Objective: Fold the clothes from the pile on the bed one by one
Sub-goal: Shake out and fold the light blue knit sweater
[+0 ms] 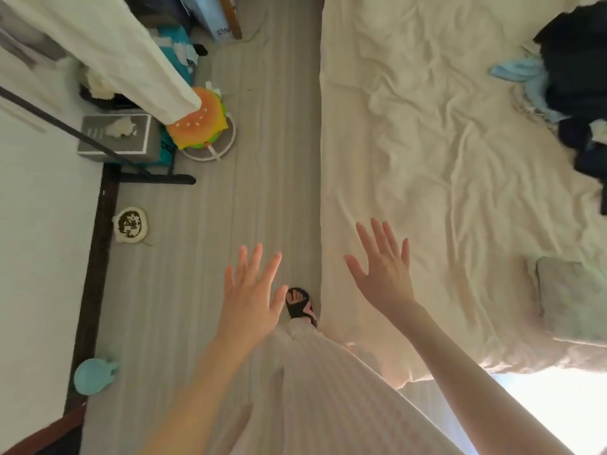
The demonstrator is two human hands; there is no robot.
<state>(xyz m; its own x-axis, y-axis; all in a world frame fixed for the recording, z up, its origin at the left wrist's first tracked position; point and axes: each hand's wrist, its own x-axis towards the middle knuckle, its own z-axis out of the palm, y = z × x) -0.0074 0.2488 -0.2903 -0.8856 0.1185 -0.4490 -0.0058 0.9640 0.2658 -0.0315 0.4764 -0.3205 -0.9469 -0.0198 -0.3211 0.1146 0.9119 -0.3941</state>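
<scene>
A pile of dark navy and light blue clothes (573,77) lies at the far right of the bed (443,165), which is covered by a wrinkled cream sheet. My left hand (251,297) hovers over the floor beside the bed, fingers spread and straight, holding nothing. My right hand (384,274) is raised over the bed's near edge, also spread and empty. Both hands are far from the pile.
A grey folded item (571,297) lies on the bed at the right edge. On the grey floor (203,257) stand a burger-shaped cushion (198,118), a grey box (116,137), a small round bowl (131,224) and a light blue object (93,376). My sandalled foot (300,305) is beside the bed.
</scene>
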